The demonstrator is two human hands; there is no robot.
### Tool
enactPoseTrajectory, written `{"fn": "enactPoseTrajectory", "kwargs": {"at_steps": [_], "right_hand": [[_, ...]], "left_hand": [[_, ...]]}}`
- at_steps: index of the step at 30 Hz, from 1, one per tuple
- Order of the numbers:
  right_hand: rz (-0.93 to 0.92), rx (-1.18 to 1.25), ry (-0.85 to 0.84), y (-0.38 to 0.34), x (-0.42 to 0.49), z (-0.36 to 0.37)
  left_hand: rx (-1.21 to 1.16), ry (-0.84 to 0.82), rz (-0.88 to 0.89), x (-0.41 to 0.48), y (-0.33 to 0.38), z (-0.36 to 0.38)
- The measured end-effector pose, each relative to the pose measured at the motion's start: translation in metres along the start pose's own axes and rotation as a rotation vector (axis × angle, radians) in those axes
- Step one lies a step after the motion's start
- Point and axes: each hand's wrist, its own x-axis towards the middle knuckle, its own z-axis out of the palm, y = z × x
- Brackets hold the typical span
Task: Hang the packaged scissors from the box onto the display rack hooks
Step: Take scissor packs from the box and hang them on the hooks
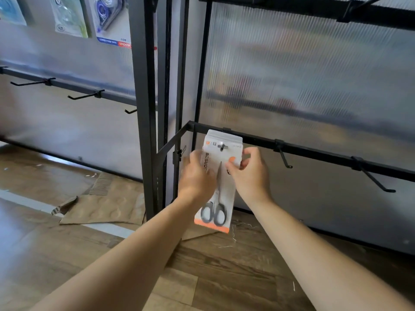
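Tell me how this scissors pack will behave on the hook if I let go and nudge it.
The scissors pack is probably stiff: its flat card shows no bend. Hung from one hook by its top hole, it would likely swing when nudged.

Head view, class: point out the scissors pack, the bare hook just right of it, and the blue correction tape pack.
scissors pack [221, 178], head view, on the scissors' blade.
bare hook [284, 158], head view, midway along its shaft.
blue correction tape pack [110, 19], head view, on its clear front.
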Motion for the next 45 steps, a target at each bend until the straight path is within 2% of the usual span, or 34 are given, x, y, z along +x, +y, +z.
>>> {"fn": "enactPoseTrajectory", "kwargs": {"at_steps": [4, 8, 13, 20, 24, 31, 35, 41, 45], "right_hand": [[-0.020, -0.024, 0.004, 0.001, 0.004, 0.006], [0.021, -0.075, -0.060, 0.001, -0.003, 0.000], [0.020, -0.205, -0.224, 0.020, -0.047, -0.044], [-0.193, -0.633, -0.647, 0.078, -0.113, -0.161], [-0.200, -0.819, -0.775, 0.115, -0.148, -0.235], [-0.184, -0.890, -0.786, 0.150, -0.197, -0.316], [-0.214, -0.856, -0.763, 0.164, -0.215, -0.341], [-0.250, -0.792, -0.765, 0.178, -0.237, -0.366], [-0.396, -0.712, -0.596, 0.186, -0.253, -0.381]], "left_hand": [[0.156, -0.156, 0.070, -0.002, -0.004, 0.004], [0.209, -0.130, 0.092, -0.015, -0.004, 0.002], [0.427, -0.086, 0.206, -0.062, -0.005, 0.009], [0.496, -0.390, 0.393, -0.139, 0.011, 0.061], [0.630, -0.553, 0.450, -0.191, 0.023, 0.102], [0.730, -0.810, 0.651, -0.278, 0.051, 0.162], [0.795, -1.025, 0.750, -0.324, 0.064, 0.182], [0.945, -1.363, 0.676, -0.367, 0.051, 0.218], [0.939, -1.496, 0.587, -0.390, 0.036, 0.231]]}}
